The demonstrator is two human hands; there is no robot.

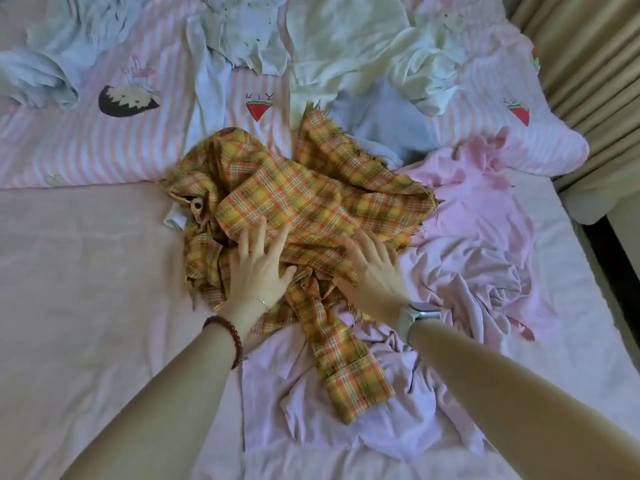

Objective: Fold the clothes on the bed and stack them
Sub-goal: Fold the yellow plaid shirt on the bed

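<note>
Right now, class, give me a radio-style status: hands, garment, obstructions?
Left hand and right hand flat, fingers spread on plaid shirt. Shirt crumpled, unfolded. Lilac garment bunched beneath and beside it.

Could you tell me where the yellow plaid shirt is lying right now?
In the head view, the yellow plaid shirt lies crumpled mid-bed, under both hands, partly overlapping the pink garment to its right.

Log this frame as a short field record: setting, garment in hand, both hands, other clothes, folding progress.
setting: bed with pink sheet
garment: yellow plaid shirt, crumpled
left hand: flat on the shirt, fingers spread
right hand: flat on the shirt, fingers spread
other clothes: pink garment beside and under the shirt; white garments heaped beyond
progress: nothing folded or stacked yet
</note>
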